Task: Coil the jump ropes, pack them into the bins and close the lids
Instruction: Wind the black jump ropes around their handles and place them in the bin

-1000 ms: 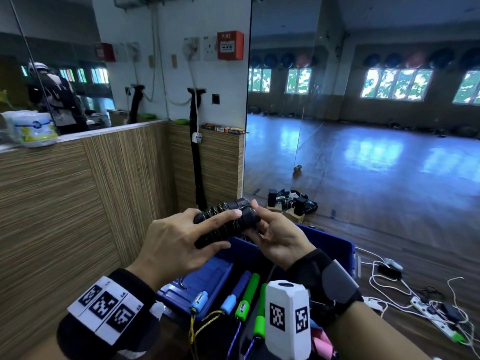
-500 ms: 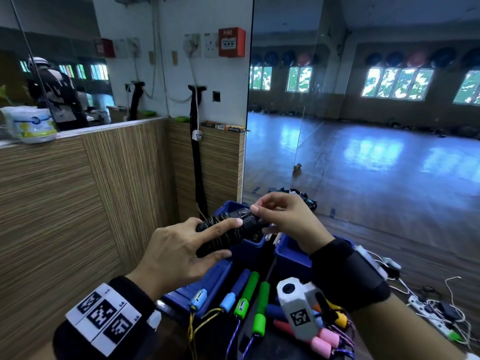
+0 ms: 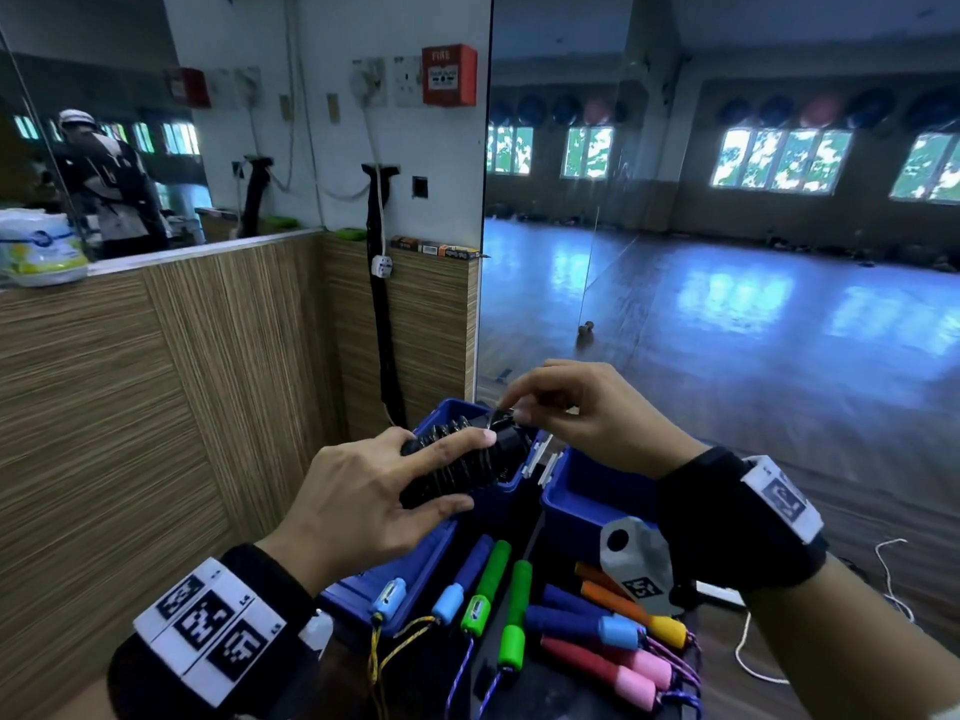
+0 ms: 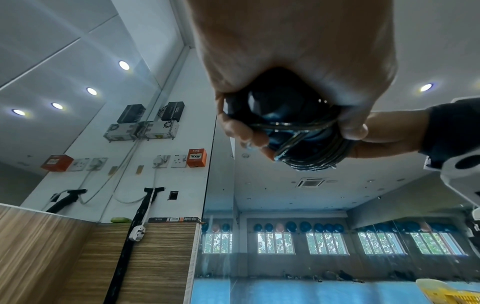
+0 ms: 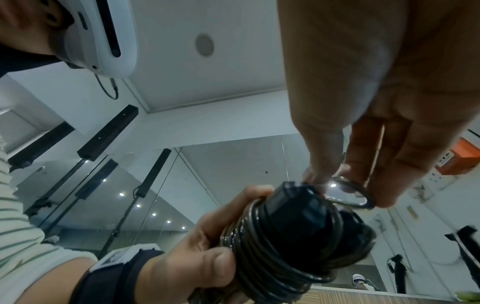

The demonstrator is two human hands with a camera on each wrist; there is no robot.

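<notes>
Fingers of my left hand are wrapped round the black jump rope, its handles bundled with the cord wound in tight turns about them. I hold it just above the open blue bins, at twelve o'clock from my wrists. My right hand pinches the last small loop of cord at the bundle's one o'clock end.

Biggest worry, as I judge it: that cord looks stiff and springy. If my left grip slackens while I tuck the end, the whole winding could spring loose. Next, the loop itself may slip from my right fingertips before it is tucked under a turn, and the tail would unwind. Smaller still, a loose bundle may snag the bin's rim or stop the lid seating. The other ropes, coloured handles at six o'clock on the desk, lie tangled close together.
</notes>
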